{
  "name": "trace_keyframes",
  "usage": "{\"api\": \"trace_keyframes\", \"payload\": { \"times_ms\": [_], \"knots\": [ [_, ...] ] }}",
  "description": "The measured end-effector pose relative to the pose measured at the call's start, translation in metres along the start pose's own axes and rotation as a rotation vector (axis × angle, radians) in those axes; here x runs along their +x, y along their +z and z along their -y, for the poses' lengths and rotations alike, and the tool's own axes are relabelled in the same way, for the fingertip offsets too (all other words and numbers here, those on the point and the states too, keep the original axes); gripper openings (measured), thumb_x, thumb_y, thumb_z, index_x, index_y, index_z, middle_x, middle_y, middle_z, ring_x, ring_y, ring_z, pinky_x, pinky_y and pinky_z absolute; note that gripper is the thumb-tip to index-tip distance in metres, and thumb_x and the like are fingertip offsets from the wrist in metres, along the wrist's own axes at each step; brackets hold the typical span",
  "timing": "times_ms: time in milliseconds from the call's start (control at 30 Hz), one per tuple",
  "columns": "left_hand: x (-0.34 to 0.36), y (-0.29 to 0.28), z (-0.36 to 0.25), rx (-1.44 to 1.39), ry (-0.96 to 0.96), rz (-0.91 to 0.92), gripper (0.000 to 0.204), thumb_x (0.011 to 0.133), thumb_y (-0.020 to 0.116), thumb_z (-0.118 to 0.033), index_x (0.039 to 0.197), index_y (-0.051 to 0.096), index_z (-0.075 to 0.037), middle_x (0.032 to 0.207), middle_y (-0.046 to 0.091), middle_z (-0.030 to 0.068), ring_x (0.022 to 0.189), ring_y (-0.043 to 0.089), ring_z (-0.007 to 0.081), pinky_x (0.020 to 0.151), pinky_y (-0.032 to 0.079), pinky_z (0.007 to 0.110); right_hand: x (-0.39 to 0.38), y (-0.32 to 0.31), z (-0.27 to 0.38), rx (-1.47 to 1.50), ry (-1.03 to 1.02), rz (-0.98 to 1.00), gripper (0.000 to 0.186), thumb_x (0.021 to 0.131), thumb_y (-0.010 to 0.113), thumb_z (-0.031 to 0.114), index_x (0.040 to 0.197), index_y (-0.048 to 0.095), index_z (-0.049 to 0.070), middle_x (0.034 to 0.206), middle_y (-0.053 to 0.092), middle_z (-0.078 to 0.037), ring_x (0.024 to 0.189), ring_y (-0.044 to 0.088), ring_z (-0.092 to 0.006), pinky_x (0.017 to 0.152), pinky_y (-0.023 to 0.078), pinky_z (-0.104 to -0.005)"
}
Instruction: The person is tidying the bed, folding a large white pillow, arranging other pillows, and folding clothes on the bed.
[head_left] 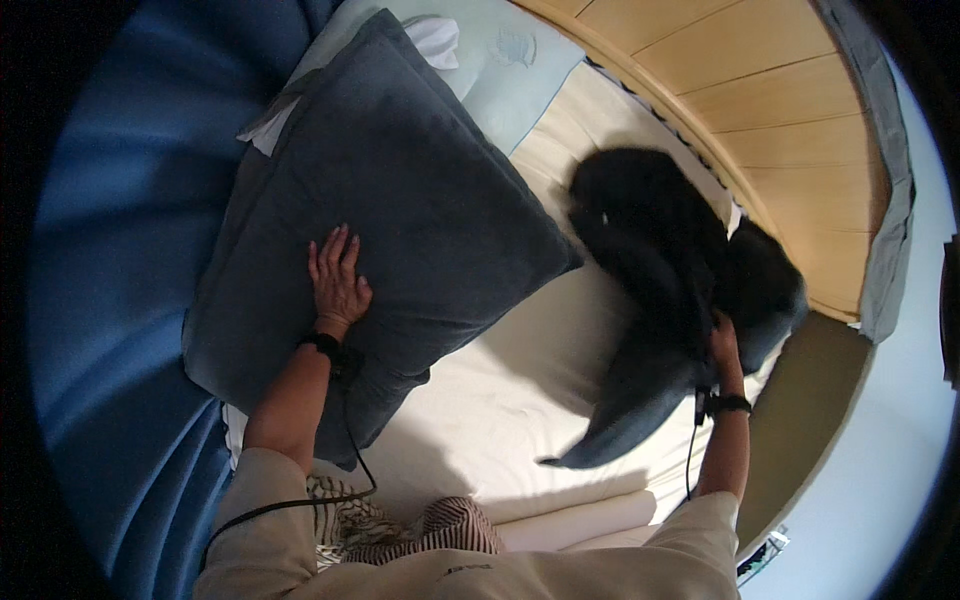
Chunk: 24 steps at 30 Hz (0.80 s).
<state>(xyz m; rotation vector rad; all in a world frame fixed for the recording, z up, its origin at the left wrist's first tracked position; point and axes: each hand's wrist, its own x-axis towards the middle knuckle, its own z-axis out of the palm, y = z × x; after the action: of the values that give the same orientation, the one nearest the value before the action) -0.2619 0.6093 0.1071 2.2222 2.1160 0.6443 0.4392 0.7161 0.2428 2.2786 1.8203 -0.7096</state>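
Observation:
A large dark grey pillow [400, 190] with a plush cover lies at the left of the bed. My left hand [340, 280] rests flat on it, fingers spread and holding nothing. On the right, my right hand [722, 345] is closed on a dark grey cushion [645, 380], limp and folded. One pointed corner of this cushion droops toward me, and its far part is smeared by motion. My right fingers are partly hidden in its folds. I cannot tell whether it is stuffed or only a cover.
Under both lies a cream bed sheet [520, 400]. A light blue mat [515, 60] and white cloth [434, 42] show at the far side. A wooden headboard [760, 100] curves along the right; a blue curtain [130, 250] hangs left. Striped cloth [440, 530] lies close to me.

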Motion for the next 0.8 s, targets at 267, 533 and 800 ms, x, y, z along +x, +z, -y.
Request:
{"api": "trace_keyframes", "payload": {
  "times_ms": [267,533,800],
  "knots": [
    [-0.008,-0.003,0.008,-0.034,-0.028,0.074,0.058,0.085,0.041,-0.024,0.141,0.032,-0.015,0.148,0.032,0.0098,0.138,0.03,0.0279,0.116,0.012,0.055,-0.139,-0.136,-0.012,-0.524,0.327,-0.069,0.041,0.082,0.06,0.018,0.118,0.06,-0.002,0.115,0.062,-0.025,0.111,0.057,-0.0395,0.096,0.045,-0.0444],
    [0.001,-0.001,0.003,-0.09,-0.022,0.037,0.064,0.08,0.047,-0.021,0.141,0.032,-0.013,0.148,0.031,0.0097,0.139,0.027,0.0265,0.116,0.013,0.054,-0.119,-0.189,0.045,-0.268,0.149,0.159,0.044,0.084,0.06,0.017,0.122,0.057,-0.003,0.112,0.065,-0.02,0.104,0.062,-0.0288,0.094,0.046,-0.0362],
    [-0.003,-0.013,0.005,-0.152,-0.104,0.205,0.061,0.079,0.05,-0.022,0.138,0.038,-0.012,0.148,0.032,0.0101,0.139,0.029,0.0259,0.115,0.015,0.054,0.012,-0.062,0.187,-0.141,-0.188,0.563,0.048,0.085,0.062,0.017,0.129,0.051,-0.001,0.121,0.061,-0.02,0.111,0.057,-0.0286,0.098,0.043,-0.0377]
  ]
}}
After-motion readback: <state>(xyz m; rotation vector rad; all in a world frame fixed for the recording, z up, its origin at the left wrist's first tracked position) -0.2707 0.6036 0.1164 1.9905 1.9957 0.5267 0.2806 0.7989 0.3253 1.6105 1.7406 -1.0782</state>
